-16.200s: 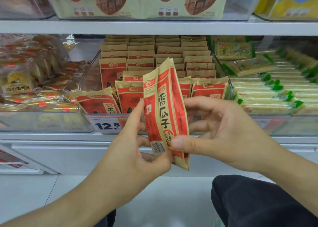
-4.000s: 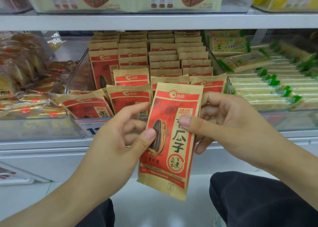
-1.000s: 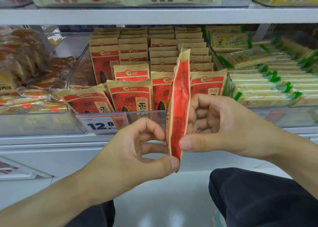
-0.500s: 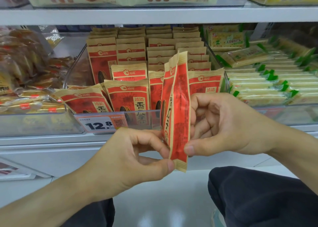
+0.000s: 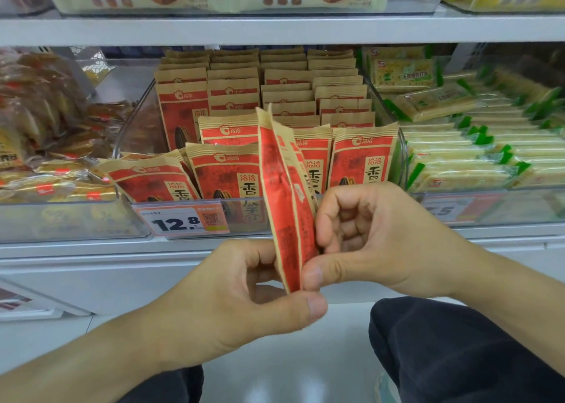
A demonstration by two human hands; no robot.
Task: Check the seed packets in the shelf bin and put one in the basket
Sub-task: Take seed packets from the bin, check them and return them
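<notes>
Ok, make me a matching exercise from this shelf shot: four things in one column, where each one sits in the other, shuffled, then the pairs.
Things:
1. held seed packet
2. price tag
3. green-edged cracker packs
4. clear bin of seed packets

Places:
A. in the shelf section right of the seed packets
B. pinched edge-on between the left hand and right hand
C. on the bin's front lip, at its left end
D. middle of the shelf, behind the hands

Pairs: 1-B, 2-C, 3-A, 4-D
</notes>
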